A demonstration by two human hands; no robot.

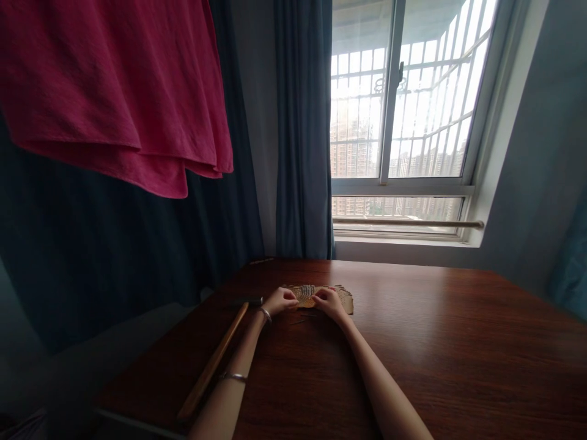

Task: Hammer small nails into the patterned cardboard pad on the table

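On the table lies a flat tan piece (pixel 347 301), dotted with small dark marks and ragged along its right edge. Several thin greyish metal pieces (pixel 307 290) stand or lie in a row at its back middle. My left hand (pixel 280 300) is at its left side, fingers closed in a pinch over its surface. From the right, my right hand (pixel 330 300) reaches over it with thumb and fingers also pinched together. What lies between the fingertips of either hand is too small to tell. Several thin dark slivers, perhaps nails (pixel 302 318), lie in front of the piece.
A hammer with a long wooden handle (pixel 215 360) lies left of my left forearm on the brown wooden table (pixel 440 354). A pink cloth (pixel 123 91) hangs at upper left before dark blue curtains (pixel 302 134). A barred window (pixel 398 110) is behind the table.
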